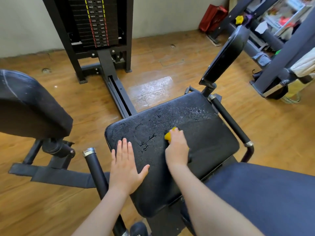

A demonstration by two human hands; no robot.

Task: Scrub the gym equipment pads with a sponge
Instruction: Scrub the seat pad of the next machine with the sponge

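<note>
The black seat pad point(201, 133) of a gym machine fills the middle of the view, wet with droplets and foam near its far right. My right hand point(177, 147) grips a yellow sponge point(168, 135) and presses it on the pad's centre; only the sponge's front end shows past the fingers. My left hand point(126, 166) lies flat on the pad's left part, fingers straight and together, thumb spread.
A black side pad point(30, 106) stands at the left and another side pad point(225, 53) at the upper right. Handle bars point(230, 120) flank the seat. The weight stack point(97, 23) rises behind. A wet patch point(151, 91) shines on the wooden floor.
</note>
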